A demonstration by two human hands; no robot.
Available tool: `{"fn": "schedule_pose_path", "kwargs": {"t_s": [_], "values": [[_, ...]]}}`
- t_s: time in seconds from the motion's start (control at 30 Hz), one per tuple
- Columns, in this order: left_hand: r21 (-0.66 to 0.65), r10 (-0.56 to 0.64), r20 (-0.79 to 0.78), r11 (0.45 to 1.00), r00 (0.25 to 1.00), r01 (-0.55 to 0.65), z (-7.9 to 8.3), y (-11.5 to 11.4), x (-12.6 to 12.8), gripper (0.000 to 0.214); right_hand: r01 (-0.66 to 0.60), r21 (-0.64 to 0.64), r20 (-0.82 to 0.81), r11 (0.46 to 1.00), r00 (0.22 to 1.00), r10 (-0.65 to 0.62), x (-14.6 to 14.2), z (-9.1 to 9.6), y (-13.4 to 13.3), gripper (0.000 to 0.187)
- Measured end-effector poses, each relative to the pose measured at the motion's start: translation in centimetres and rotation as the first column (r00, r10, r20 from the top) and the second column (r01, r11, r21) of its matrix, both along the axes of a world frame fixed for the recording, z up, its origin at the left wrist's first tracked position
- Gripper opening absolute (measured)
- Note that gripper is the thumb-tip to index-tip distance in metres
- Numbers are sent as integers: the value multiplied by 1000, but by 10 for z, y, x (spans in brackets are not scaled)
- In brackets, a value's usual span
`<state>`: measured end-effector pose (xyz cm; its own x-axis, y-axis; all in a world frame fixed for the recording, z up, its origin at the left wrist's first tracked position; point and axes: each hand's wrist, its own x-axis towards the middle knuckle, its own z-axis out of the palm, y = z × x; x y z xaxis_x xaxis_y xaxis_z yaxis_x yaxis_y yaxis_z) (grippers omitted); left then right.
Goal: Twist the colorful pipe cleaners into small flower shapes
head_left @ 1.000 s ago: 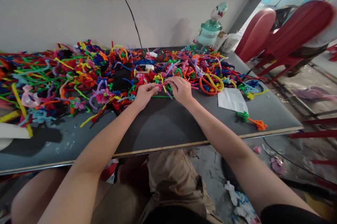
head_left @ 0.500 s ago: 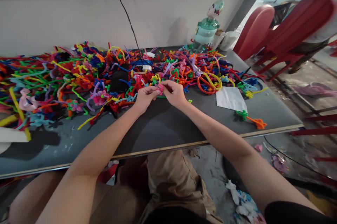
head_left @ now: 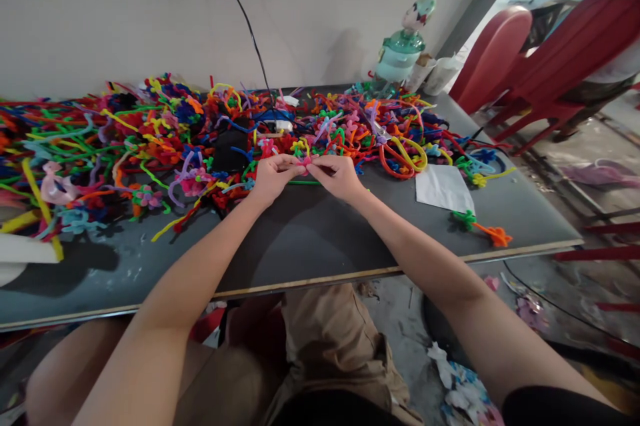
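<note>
My left hand (head_left: 271, 179) and my right hand (head_left: 338, 177) meet at the middle of the grey table (head_left: 300, 246), fingers pinched together on a small pink pipe-cleaner flower (head_left: 303, 163). A green pipe-cleaner stem (head_left: 303, 183) lies on the table just under them. Right behind the hands spreads a large heap of coloured pipe cleaners (head_left: 165, 133), reaching from the far left to the right side of the table.
A white paper sheet (head_left: 443, 189) lies to the right, with a green and orange pipe-cleaner flower (head_left: 483, 229) near the front edge. A green figurine bottle (head_left: 401, 53) stands at the back. Red plastic chairs (head_left: 550, 59) stand right of the table. A black cable (head_left: 247, 19) hangs down the wall.
Both hands have drawn closer together around the pink flower and shifted slightly toward me; the pinch has tightened. Nothing else on the table has moved.
</note>
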<state>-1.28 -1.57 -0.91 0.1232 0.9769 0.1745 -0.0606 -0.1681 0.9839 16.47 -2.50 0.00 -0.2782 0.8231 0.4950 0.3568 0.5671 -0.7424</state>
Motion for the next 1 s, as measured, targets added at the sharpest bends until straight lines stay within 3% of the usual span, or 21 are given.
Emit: {"fn": "schedule_pose_path", "kwargs": {"t_s": [0.13, 0.23, 0.4, 0.5, 0.63, 0.7, 0.83, 0.9, 1.0], "values": [[-14, -156, -171, 988, 973, 156, 5, 2, -11, 25, -119, -140, 85, 983, 988, 131, 9, -3, 5, 37], [-21, -193, -228, 981, 954, 193, 5, 1, -12, 24, -137, -119, 213, 983, 964, 160, 13, -3, 5, 33], [68, -28, -202, 997, 979, 43, 0, -2, -6, 39, -56, 147, 362, 988, 932, -1, 8, -3, 0, 32], [83, 26, -183, 997, 983, -11, -2, -2, -3, 44, -21, 162, 358, 987, 933, -39, 4, -1, -3, 33], [142, 23, -295, 990, 955, 20, 1, -2, -7, 36, -13, -3, 244, 1000, 970, 14, 4, 3, -2, 32], [250, 43, -391, 966, 919, 62, 6, -2, -13, 32, -31, -128, 124, 991, 991, 47, 5, 5, 0, 29], [523, 191, -557, 836, 808, 164, 12, 0, -25, 30, -126, -279, -23, 952, 992, 125, 9, 8, 4, 26], [559, 206, -612, 796, 764, 233, 13, -1, -27, 28, -184, -300, -41, 936, 983, 180, 9, 9, 5, 24], [542, 180, -661, 786, 728, 298, 12, -2, -23, 28, -270, -321, -93, 908, 963, 253, 9, 9, 7, 22]]}}
